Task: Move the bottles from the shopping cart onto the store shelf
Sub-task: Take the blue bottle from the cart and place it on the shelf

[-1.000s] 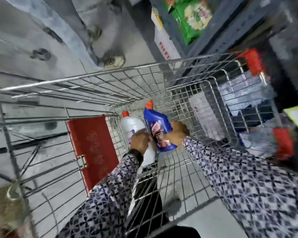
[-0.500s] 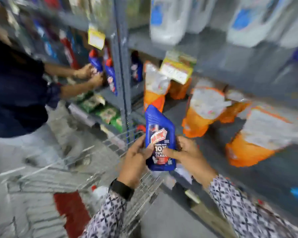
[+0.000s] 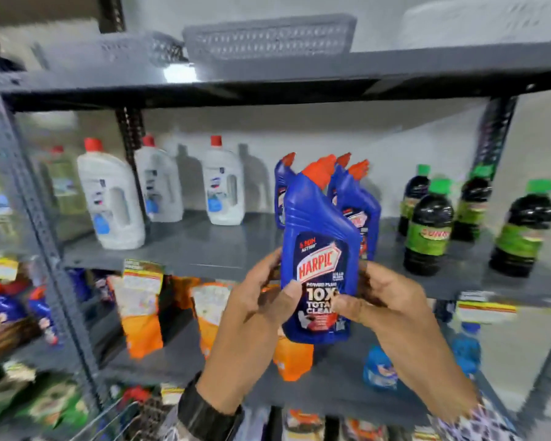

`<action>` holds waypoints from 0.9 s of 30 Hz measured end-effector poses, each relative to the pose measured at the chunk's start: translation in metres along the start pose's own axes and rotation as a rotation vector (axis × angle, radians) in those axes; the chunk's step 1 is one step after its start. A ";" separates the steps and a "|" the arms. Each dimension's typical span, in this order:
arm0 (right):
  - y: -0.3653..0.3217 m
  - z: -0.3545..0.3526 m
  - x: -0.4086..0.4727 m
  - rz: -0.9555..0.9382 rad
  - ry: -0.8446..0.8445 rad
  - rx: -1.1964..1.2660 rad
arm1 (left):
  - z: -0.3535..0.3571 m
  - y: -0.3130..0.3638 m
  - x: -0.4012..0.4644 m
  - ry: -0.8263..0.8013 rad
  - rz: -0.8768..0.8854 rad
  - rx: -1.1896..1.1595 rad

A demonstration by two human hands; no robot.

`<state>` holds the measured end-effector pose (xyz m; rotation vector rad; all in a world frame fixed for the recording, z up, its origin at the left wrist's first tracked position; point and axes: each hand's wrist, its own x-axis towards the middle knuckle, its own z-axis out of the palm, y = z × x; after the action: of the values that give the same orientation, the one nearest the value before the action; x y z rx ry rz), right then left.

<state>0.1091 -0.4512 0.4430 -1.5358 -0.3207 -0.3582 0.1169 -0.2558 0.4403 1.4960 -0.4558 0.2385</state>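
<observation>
I hold a blue Harpic bottle [image 3: 320, 249] with a red-orange cap upright in front of the grey store shelf [image 3: 204, 249]. My left hand [image 3: 261, 307] grips its left side and my right hand [image 3: 385, 310] grips its right side, thumbs over the label. Right behind it on the shelf stand several matching blue bottles [image 3: 360, 205]. A corner of the wire shopping cart [image 3: 115, 421] shows at the bottom left.
White bottles with red caps [image 3: 112, 202] stand on the left of the same shelf, dark bottles with green caps [image 3: 430, 230] on the right. Orange pouches [image 3: 140, 316] and blue bottles fill the shelf below. A grey upright post [image 3: 39, 218] runs at the left.
I have lifted the blue bottle out of the cart and raised it to the shelf level. My view has swung up from the cart to the shelf.
</observation>
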 end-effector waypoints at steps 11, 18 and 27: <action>0.047 0.040 0.107 0.028 0.073 -0.145 | -0.020 -0.050 0.110 0.117 -0.029 0.111; 0.097 0.076 0.217 0.115 0.146 -0.290 | -0.061 -0.094 0.210 0.076 -0.109 0.185; 0.112 0.077 0.213 0.071 0.126 -0.308 | -0.068 -0.094 0.208 0.045 -0.096 0.228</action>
<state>0.3513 -0.3794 0.4322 -1.8115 -0.1140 -0.4622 0.3525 -0.2212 0.4443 1.7274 -0.3276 0.2539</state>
